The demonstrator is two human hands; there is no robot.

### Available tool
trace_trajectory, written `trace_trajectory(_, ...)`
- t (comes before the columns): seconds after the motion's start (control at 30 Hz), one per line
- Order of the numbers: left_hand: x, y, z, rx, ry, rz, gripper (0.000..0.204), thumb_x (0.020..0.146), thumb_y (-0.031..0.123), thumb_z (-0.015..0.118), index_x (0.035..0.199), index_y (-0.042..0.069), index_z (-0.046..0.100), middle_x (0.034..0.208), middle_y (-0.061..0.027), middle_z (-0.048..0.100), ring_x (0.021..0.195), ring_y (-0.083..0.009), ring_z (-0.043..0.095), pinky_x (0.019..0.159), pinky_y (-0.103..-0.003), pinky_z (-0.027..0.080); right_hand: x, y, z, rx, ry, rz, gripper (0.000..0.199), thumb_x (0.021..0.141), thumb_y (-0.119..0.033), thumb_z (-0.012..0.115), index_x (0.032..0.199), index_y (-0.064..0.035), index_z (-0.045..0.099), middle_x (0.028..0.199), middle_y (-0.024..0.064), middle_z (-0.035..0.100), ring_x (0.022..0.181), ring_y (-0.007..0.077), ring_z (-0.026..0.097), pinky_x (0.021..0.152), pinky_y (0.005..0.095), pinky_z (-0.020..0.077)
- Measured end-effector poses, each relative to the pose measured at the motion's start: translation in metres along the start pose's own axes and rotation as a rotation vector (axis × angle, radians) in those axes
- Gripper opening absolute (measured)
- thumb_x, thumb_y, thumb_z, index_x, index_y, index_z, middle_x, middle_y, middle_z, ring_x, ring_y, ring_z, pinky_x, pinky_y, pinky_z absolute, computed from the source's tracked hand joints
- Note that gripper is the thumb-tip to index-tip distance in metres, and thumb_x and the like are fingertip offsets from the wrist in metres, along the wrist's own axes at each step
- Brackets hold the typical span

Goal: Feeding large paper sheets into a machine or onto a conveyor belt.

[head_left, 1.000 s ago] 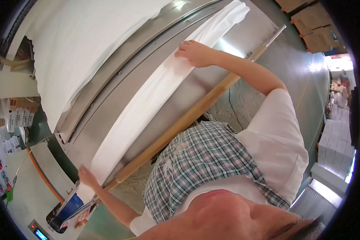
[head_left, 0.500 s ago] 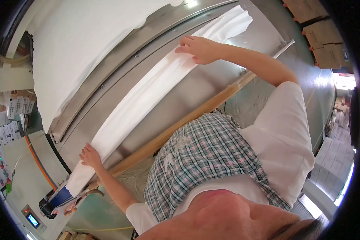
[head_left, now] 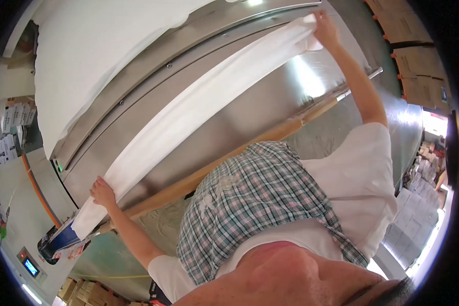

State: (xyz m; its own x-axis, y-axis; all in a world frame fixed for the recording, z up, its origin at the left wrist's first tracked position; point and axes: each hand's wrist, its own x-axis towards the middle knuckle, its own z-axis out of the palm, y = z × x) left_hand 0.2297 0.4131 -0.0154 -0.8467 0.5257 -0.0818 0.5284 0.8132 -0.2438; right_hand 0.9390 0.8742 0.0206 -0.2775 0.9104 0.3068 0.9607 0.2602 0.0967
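White cloth, a long folded sheet (head_left: 199,109), stretches across the head view between the person's two hands, lying against a broad slanted stainless-steel machine panel (head_left: 255,109). The left hand (head_left: 103,192) sits at the lower end of the sheet, fingers (head_left: 98,182) curled together over the cloth's edge, pinching it against the steel; a short tail of fabric hangs down just past those fingers. The right hand (head_left: 325,28) is stretched far up to the other end, fingers closed on a bunched corner of the sheet, though the exact pinch is hidden by the fabric. The cloth looks light, soft and limp: it would likely sag wherever unsupported, and slide easily on the smooth metal, so the two far ends or corners seem the sound places to hold, keeping it taut between them. Beyond the fingers of both hands, a second, larger white sheet (head_left: 92,61) covers the upper part of the machine. On the near side of the fingers, toward the person's body, a long wooden rail (head_left: 209,173) runs along the machine's lower edge. Stacked cardboard boxes (head_left: 418,66) lie well apart, past the right hand.
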Motion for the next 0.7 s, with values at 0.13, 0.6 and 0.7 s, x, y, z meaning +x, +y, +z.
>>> trace_trajectory(0.13,-0.004,-0.002,-0.001,0.004,-0.016,0.001,0.054,0.09,0.05,0.022,0.116,0.015,0.052,0.128,-0.0052,0.045,0.124,-0.0332,0.03,0.091,-0.062,0.027,0.007,0.042,0.009,-0.093,0.207,0.24,0.042,0.072,-0.008,0.057,0.112,-0.0151,0.051,0.112,0.0099,0.047,0.1,0.0315,0.049,0.077,0.0429,0.0462)
trace_trajectory(0.6,0.002,-0.006,0.002,-0.036,0.011,-0.015,0.055,0.09,0.051,0.023,0.116,0.013,0.053,0.126,-0.006,0.047,0.123,-0.0309,0.032,0.092,-0.06,0.026,-0.094,-0.086,-0.056,0.686,0.283,0.332,0.01,0.079,-0.011,0.059,0.082,-0.0012,0.06,0.075,0.007,0.061,0.068,0.0161,0.059,0.062,0.0278,0.046)
trace_trajectory(0.7,0.004,-0.006,0.005,-0.054,0.017,-0.029,0.056,0.09,0.052,0.023,0.116,0.014,0.053,0.125,-0.0061,0.048,0.123,-0.0301,0.032,0.092,-0.059,0.025,-0.102,-0.054,-0.022,1.122,0.147,0.859,0.018,0.083,-0.016,0.057,0.093,-0.0016,0.057,0.082,0.0095,0.06,0.076,0.0199,0.059,0.065,0.0281,0.0479)
